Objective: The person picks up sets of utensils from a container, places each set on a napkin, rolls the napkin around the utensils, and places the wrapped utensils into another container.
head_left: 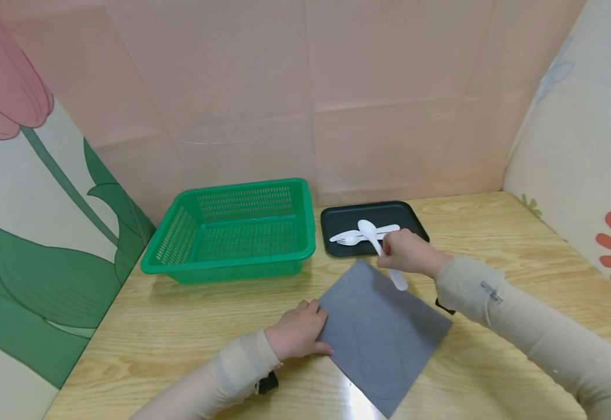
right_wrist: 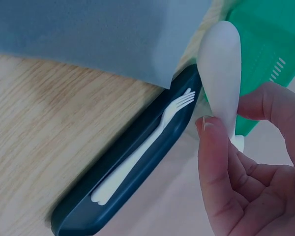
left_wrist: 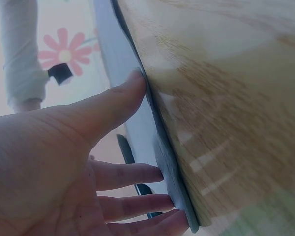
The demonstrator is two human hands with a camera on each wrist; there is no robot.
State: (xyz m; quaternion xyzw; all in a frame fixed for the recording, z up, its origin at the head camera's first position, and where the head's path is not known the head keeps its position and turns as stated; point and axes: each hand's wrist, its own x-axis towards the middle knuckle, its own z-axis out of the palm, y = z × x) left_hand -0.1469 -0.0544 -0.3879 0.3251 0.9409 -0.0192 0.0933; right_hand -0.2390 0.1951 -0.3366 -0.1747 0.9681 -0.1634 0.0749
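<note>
My right hand (head_left: 409, 252) pinches a white plastic spoon (head_left: 368, 229) by its handle, above the black tray's near edge; the right wrist view shows the spoon (right_wrist: 221, 69) between thumb and fingers. On the black tray (head_left: 337, 219) lie a white plastic fork (head_left: 348, 240) and a white knife (head_left: 336, 237), close together. A grey square napkin (head_left: 384, 344) lies turned cornerwise in front of the tray. At its left corner rests my left hand (head_left: 297, 331). The left wrist view shows the thumb and extended fingertips touching the napkin's edge (left_wrist: 160, 130).
A green plastic basket (head_left: 248, 265) with slotted sides stands left of the tray. All of this is on a wood-grain table (head_left: 206, 326). A pinkish cover (head_left: 232, 87) hangs behind, and flower-patterned panels stand at both sides.
</note>
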